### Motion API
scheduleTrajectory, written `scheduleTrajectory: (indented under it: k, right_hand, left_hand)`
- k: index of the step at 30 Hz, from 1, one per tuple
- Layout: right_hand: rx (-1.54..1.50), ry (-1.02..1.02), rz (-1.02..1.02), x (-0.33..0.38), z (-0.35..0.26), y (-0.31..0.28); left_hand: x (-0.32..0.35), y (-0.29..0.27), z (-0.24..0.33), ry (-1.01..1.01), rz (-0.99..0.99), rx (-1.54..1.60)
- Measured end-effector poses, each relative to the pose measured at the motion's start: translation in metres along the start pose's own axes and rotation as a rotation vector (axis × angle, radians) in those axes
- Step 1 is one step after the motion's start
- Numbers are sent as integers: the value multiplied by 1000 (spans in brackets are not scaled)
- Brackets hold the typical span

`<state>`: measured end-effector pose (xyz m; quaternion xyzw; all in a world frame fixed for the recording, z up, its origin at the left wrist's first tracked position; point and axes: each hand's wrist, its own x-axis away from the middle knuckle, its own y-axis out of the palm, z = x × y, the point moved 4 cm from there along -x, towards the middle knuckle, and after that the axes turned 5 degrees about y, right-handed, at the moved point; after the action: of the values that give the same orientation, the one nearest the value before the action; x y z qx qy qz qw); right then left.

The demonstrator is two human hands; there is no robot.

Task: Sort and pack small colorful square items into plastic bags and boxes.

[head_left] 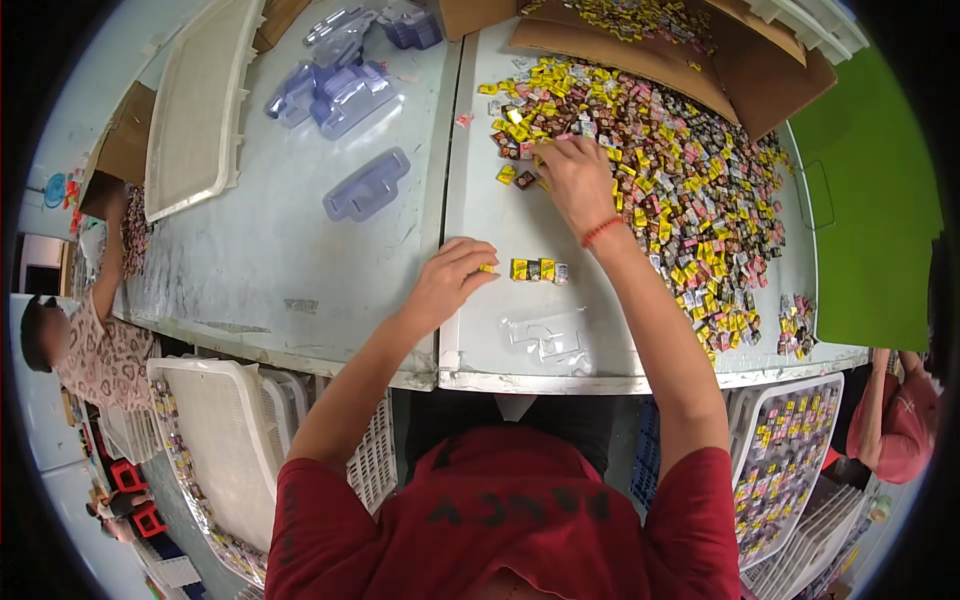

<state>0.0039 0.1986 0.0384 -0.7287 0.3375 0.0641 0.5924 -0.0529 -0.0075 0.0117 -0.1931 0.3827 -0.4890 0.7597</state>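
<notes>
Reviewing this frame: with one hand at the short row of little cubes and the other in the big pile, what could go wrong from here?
The left hand at the row of small cubes could nudge it out of line. The right hand raking the loose pile may drag extra pieces along. Pieces lying near the table edge could drop off.

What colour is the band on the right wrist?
Red; the wrist band shows clearly in the head view, just behind the right hand on the candy pile.

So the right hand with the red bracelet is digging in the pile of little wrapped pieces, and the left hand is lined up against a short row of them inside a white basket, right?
Not quite. The head view shows the short row lying on the bare grey table, not in a white basket. The rest holds: the right hand, with the red bracelet, reaches into the pile, and the left hand sits at the row's end.
</notes>
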Motion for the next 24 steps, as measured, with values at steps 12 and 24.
scheduleTrajectory:
  k: [12, 24]
  right_hand:
    - [273, -133, -120, -21, 10, 44]
    - [294, -221, -60, -16, 7, 42]
  left_hand:
    - [-97, -15, -51, 2, 153, -111]
    - [-126, 15, -89, 155, 32, -356]
